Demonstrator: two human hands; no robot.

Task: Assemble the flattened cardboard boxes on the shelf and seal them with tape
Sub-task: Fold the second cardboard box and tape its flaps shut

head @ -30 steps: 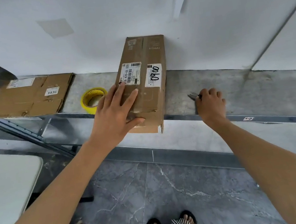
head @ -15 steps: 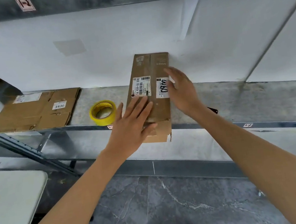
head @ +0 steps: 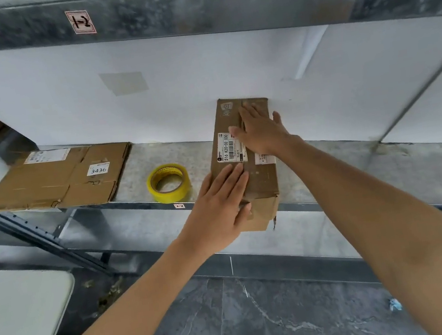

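Note:
An assembled brown cardboard box with white labels lies lengthwise on the metal shelf, its near end hanging over the front edge. My left hand rests flat on the box's near end, fingers straight. My right hand presses flat on the box's far half, partly covering the labels. A roll of yellow tape lies on the shelf just left of the box. Further left sits a flattened cardboard box marked 3436.
An upper shelf beam with a label crosses the top. The white wall closes the back of the shelf. A white table corner stands at the lower left. Grey marble floor lies below.
My right hand left the spot on the shelf right of the box and came onto the box top, sliding toward its far end. The view tilted upward.

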